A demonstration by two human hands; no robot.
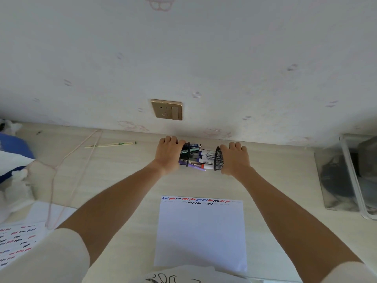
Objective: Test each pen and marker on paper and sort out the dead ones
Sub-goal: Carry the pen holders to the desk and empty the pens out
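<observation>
The left hand (pixel 168 155) grips one black mesh cup (pixel 184 155); the right hand (pixel 234 158) grips another mesh holder (pixel 218 159). Between the hands lie the pens and markers (pixel 201 158), long axes running hand to hand. The scribbled test paper (pixel 201 233) lies nearer the body.

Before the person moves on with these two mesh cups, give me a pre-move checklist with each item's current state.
1. Left hand grips left mesh cup: ok.
2. Right hand grips right mesh cup: ok.
3. Pens and markers contained: not ok, they lie between the tipped cups.
4. Test paper has blank room: ok.
5. Which pens are dead: cannot tell.
</observation>
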